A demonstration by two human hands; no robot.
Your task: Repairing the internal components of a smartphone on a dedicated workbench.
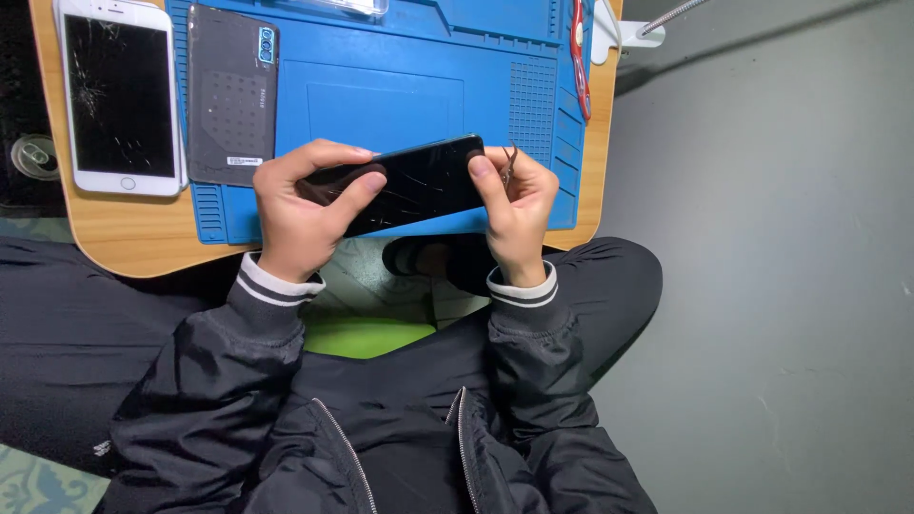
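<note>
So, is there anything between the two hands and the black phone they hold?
Nothing visible. The left hand grips one end of the black phone directly, and the right hand grips the other end. The right hand also pinches thin tweezers beside the phone's edge.

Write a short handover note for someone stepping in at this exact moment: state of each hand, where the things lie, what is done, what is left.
Left hand: grips one end of the black cracked-screen smartphone, thumb across the glass.
Right hand: holds the phone's other end, pinching thin metal tweezers.
The phone is held above the blue silicone repair mat's near edge.
On the round wooden table: white smartphone with shattered screen; grey phone back cover on the mat; red-handled tool at the mat's right.
Done: back cover already lying apart.
Left: black phone looks unopened, screen still in place.
</note>
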